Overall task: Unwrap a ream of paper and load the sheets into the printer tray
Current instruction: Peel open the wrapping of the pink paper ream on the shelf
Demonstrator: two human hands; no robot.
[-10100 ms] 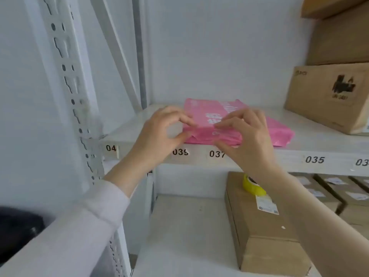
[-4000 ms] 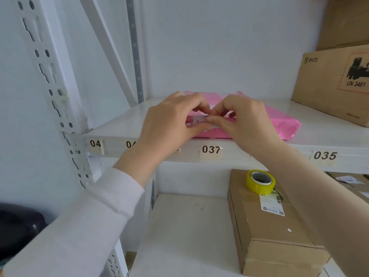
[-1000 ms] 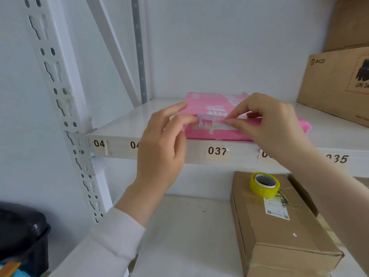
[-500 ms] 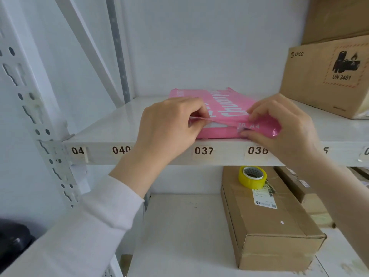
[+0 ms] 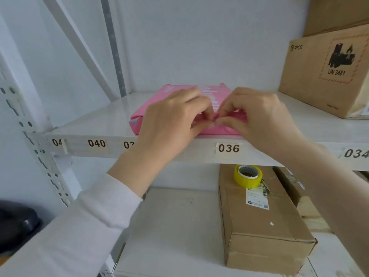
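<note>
Looks like a stockroom or warehouse storage corner: white metal racking with a slotted upright, and the shelf edge carries numbered location labels like 040, 036, 034. A taped shipping carton has a yellow tape roll on top, and another box shows a UN 3481 mark.

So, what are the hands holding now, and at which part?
Both hands, left and right, pinch the pink wrapped paper ream by its wrapper at the front edge. The ream lies on the white shelf.
</note>
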